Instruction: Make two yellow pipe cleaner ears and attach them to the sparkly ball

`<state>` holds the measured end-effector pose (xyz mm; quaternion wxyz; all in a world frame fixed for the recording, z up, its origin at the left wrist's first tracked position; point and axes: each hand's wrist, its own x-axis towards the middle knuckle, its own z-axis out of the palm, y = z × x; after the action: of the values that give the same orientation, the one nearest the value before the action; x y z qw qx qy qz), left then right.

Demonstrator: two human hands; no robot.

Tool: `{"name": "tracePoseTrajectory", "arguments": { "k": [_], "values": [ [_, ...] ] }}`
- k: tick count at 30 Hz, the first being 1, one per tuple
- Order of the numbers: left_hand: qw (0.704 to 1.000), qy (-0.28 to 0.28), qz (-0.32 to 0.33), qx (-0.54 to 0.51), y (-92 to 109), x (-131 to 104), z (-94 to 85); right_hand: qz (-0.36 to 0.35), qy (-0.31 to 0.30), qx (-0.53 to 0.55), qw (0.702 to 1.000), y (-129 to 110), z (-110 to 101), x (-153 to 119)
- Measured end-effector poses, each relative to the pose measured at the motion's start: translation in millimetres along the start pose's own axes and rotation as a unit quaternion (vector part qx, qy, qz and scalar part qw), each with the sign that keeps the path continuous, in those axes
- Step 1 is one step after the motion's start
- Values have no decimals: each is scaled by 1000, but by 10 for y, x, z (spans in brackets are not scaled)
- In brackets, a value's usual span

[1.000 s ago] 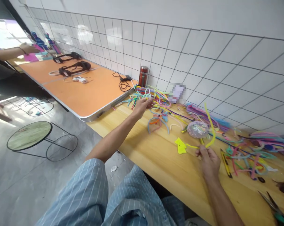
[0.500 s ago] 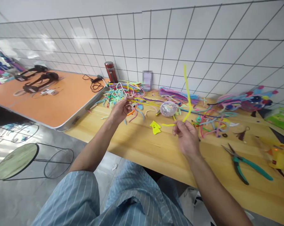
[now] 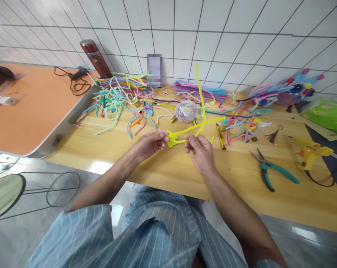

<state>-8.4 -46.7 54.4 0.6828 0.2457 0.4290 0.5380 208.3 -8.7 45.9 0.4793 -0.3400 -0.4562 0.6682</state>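
Note:
My left hand (image 3: 151, 144) is closed in a pinch on a yellow pipe cleaner (image 3: 213, 122) whose long free end stretches right across the bench. My right hand (image 3: 201, 152) pinches a second, bent yellow pipe cleaner (image 3: 201, 96). One arm of it rises steeply, and its short end points left towards my left fingertips. Between the hands a small flat yellow piece (image 3: 172, 142) shows, partly covered by the stems. I cannot tell whether it is held or lies on the wood. A clear ball with shiny bits (image 3: 186, 111) sits just behind.
Right of my hands are a yellow cutter knife (image 3: 221, 137), green-handled pliers (image 3: 269, 169) and a yellow glue gun (image 3: 310, 152). Loose coloured pipe cleaners (image 3: 112, 100) and a purple bundle (image 3: 199, 91) line the back. A red flask (image 3: 95, 57) and a phone (image 3: 154, 70) stand by the wall.
My hands have come closer together, and my left hand has brought its yellow pipe cleaner down from the back pile to the bent one. The view has turned downward and right.

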Motion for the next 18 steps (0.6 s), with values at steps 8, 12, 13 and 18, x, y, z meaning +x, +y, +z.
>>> {"name": "tracePoseTrajectory", "arguments": {
  "k": [8, 12, 13, 18],
  "values": [
    [996, -80, -30, 2, -119, -31, -33, -4, 5, -3, 1000, 103, 22, 2],
    [996, -88, -31, 18, -75, -38, -129, -21, 22, -19, 999, 123, -26, 19],
    [996, -79, -21, 28, -28, -42, -176, -30, 31, -21, 999, 121, -53, 28],
    [988, 29, 118, 97, 454, -45, -588, -68, 83, -24, 994, 77, -175, 88]
  ]
}}
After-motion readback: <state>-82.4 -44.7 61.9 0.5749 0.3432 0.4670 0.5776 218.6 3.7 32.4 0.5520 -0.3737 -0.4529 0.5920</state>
